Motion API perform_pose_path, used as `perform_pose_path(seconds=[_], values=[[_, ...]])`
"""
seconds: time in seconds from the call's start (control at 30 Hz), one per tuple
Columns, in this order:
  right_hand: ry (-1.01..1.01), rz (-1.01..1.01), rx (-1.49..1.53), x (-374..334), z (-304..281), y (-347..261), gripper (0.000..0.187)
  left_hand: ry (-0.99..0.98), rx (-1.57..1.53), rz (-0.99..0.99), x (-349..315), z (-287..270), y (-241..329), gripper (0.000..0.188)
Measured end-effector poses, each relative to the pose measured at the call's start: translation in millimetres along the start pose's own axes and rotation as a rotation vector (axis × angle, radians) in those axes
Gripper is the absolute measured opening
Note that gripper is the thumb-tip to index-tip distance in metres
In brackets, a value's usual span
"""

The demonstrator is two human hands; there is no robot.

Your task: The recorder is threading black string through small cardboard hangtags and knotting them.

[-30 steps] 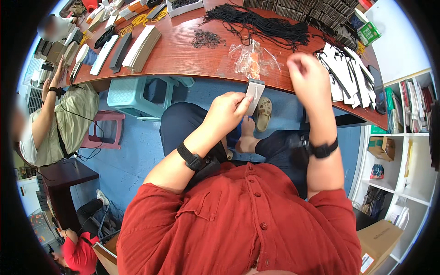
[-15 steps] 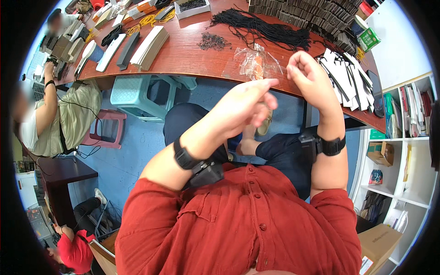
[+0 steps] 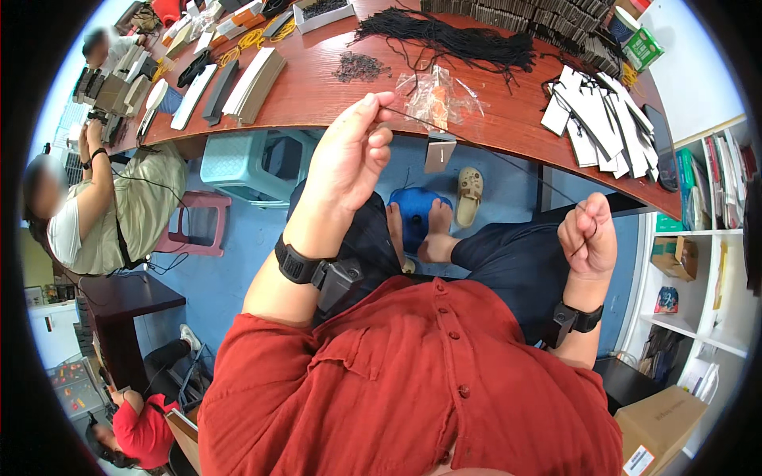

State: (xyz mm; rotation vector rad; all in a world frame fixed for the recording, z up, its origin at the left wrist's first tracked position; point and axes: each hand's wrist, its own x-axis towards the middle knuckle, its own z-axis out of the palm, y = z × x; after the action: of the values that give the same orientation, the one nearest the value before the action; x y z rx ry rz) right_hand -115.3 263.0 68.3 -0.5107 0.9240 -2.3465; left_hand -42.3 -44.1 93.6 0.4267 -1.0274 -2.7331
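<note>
A thin black cord is pulled taut between my two hands, slanting down to the right across the table's front edge. My left hand, raised near the table edge, pinches one end between thumb and forefinger, its other fingers curled. Lower and to the right, my right hand is closed on the other end in front of the shelf side. Behind the cord lie a crumpled clear plastic bag and an orange piece. A small grey plate hangs at the table edge below them; how it is attached cannot be made out.
On the red-brown table lie a bundle of black cords, a pile of small dark pieces, white tags with black cords and stacked pale strips. Turquoise stools stand below. Two people sit at the left; another is beyond.
My hands have moved apart, the left one leftward and up, the right one down and rightward. The cord now shows stretched between them. The grey plate has come into sight.
</note>
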Motion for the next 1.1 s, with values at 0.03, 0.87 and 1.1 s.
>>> perform_pose_path(seconds=[0.03,0.87,1.1], values=[[0.009,-0.005,0.042,1,-3,1,0.017,0.038,0.033,0.028,-2,-5,0,0.022],[0.054,0.146,-0.234,29,68,46,0.01,-0.54,0.582,-0.347,-31,6,-68,0.023],[0.22,-0.011,-0.04,28,40,19,0.013,-0.333,0.722,-0.216,-39,-29,-44,0.014]])
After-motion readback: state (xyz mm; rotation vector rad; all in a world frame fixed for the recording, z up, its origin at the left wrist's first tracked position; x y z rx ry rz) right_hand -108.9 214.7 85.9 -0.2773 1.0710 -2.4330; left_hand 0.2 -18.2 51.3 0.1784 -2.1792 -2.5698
